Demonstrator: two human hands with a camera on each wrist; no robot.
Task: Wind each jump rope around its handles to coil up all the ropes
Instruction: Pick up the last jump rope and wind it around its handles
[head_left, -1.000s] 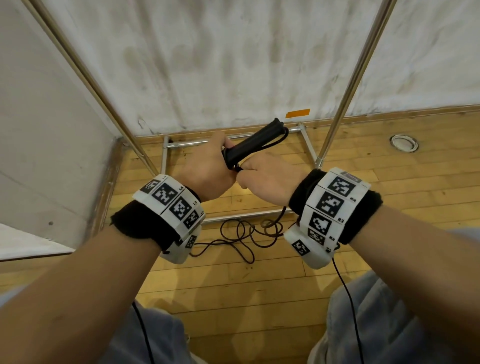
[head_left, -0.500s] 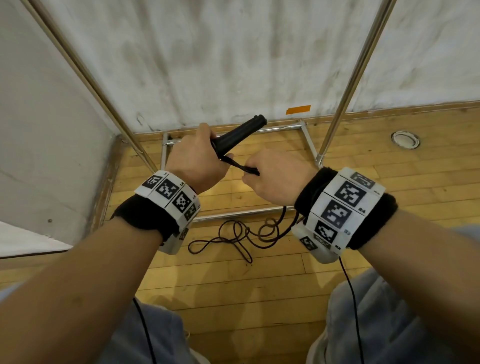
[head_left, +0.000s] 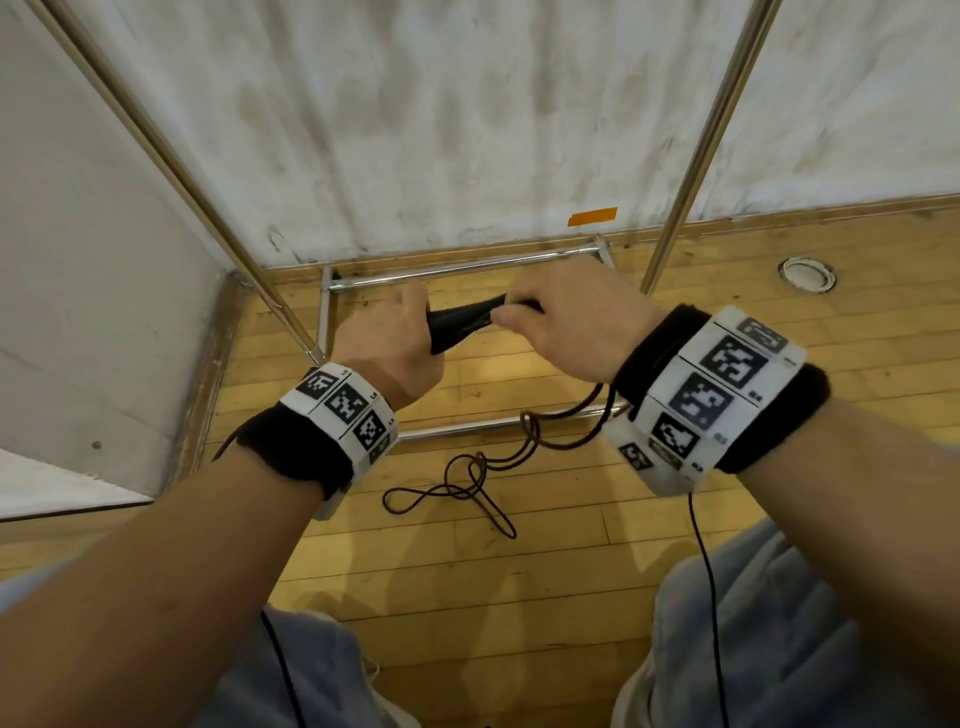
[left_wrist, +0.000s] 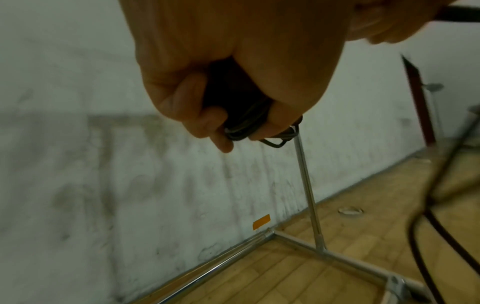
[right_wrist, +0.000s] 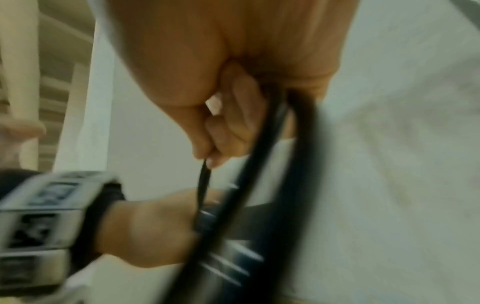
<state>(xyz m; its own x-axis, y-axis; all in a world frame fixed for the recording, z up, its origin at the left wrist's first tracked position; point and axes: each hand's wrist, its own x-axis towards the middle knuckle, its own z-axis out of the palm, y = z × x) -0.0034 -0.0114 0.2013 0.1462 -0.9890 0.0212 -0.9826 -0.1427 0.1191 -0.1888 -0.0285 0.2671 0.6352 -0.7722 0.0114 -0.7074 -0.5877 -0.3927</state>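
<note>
Both fists are closed: my left hand (head_left: 387, 353) grips the handles (head_left: 457, 325), my right hand (head_left: 566, 327) pinches the rope (right_wrist: 203, 185), I think. Loose loops trail on the floor (head_left: 519, 577) just inside the metal frame (head_left: 467, 426).

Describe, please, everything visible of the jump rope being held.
The jump rope is a thin dark cord with black handles. The left hand grips the handles, where cord is already wound. The right hand pinches the cord beside them. The rest hangs to the wooden floor in loose tangled loops.

stained white wall (head_left: 467, 104), wooden plank floor (head_left: 519, 561), metal tube frame (head_left: 457, 267)
</note>
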